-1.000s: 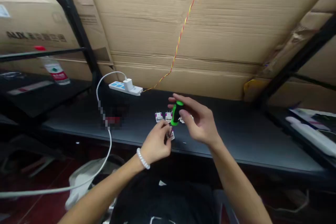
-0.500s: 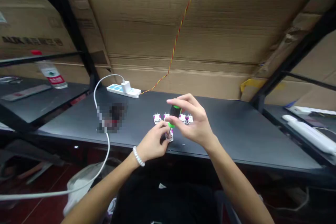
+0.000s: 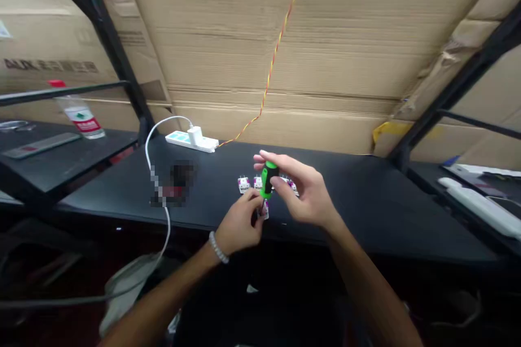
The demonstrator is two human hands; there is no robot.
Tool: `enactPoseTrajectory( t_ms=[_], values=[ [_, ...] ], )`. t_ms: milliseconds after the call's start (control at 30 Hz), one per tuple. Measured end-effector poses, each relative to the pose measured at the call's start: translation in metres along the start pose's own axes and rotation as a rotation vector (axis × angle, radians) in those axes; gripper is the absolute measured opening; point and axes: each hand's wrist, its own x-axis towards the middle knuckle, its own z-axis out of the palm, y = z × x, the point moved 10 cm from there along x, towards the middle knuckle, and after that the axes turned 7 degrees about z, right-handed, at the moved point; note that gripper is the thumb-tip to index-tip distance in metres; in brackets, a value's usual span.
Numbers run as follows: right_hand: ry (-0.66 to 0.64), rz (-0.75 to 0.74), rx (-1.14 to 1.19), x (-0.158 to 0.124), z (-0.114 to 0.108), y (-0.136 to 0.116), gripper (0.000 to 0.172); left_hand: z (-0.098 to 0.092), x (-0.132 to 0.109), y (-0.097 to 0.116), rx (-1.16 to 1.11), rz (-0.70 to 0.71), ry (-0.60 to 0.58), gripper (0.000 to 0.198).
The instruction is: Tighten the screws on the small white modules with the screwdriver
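Near the front of the dark table, my right hand [image 3: 303, 187] grips the green and black handle of a screwdriver [image 3: 266, 180], thumb on one side and fingers on the other. The screwdriver stands nearly upright, its shaft pointing down at a small white and purple part [image 3: 265, 210]. My left hand [image 3: 243, 220] is closed on that part from the left, its fingertips beside the shaft. The exact contact of the tip is too small to make out. Just behind, similar white and purple parts [image 3: 243, 184] stand in a row, some hidden by my right hand.
A white power strip [image 3: 191, 141] with a plugged-in charger lies at the back left, its white cable [image 3: 168, 222] hanging over the table's front edge. A bottle [image 3: 84, 120] stands on the left-hand surface. Black metal posts [image 3: 126, 73] and a cardboard wall [image 3: 211, 38] frame the table.
My right hand has shifted its fingers on the screwdriver handle, so more of the green shows. My left hand stays at the small part, nearly unmoved.
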Motion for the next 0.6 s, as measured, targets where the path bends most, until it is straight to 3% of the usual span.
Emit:
enactPoseTrajectory(
  t_ms=[167,300,467,600],
  values=[
    [0.095,-0.018,-0.093,0.0013,-0.0072,-0.0013,0.031,-0.0006,-0.0005,0.0006,0.001,-0.009,0.028,0.021],
    [0.111,-0.035,-0.116,-0.0003,-0.0082,-0.0034,0.033,-0.0017,-0.0008,0.0009,0.005,-0.011,0.04,0.02],
    [-0.003,-0.021,0.021,-0.0022,-0.0009,-0.0042,0.043,-0.0007,-0.0019,-0.0003,0.008,-0.012,0.045,0.02],
    [0.081,-0.015,-0.069,-0.0005,-0.0072,-0.0036,0.035,-0.0011,-0.0021,0.0014,0.022,0.003,0.058,0.02]
  ],
)
